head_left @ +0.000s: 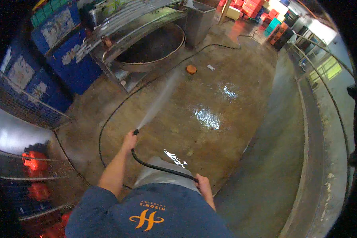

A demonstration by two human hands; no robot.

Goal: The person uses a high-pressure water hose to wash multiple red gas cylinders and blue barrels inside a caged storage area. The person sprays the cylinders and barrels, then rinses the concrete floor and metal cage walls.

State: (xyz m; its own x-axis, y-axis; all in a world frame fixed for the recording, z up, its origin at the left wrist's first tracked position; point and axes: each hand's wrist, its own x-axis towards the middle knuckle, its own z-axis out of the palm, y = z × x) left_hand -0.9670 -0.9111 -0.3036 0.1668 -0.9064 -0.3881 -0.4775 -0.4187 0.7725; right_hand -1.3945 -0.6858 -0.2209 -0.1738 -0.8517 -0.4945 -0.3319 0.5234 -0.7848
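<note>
My left hand [129,140] is closed around the black nozzle end [136,131] of a hose. A white spray of water [159,101] shoots from it, up and to the right across the wet floor [178,127]. From the nozzle the black hose [162,169] sags across in front of my body to my right hand [203,185], whose fingers are wrapped round it. Farther along, the hose loops over the floor on the left and runs away to the far end. A round orange-brown object [191,69] lies near the spray's far end, with a small white scrap [211,67] beside it.
A large round metal vat [150,63] in a steel frame stands at the far left, next to blue crates [73,59]. Wire racks [27,107] line the left side. At right runs a low kerb [305,135] along the wall. Coloured crates [252,8] are stacked far back.
</note>
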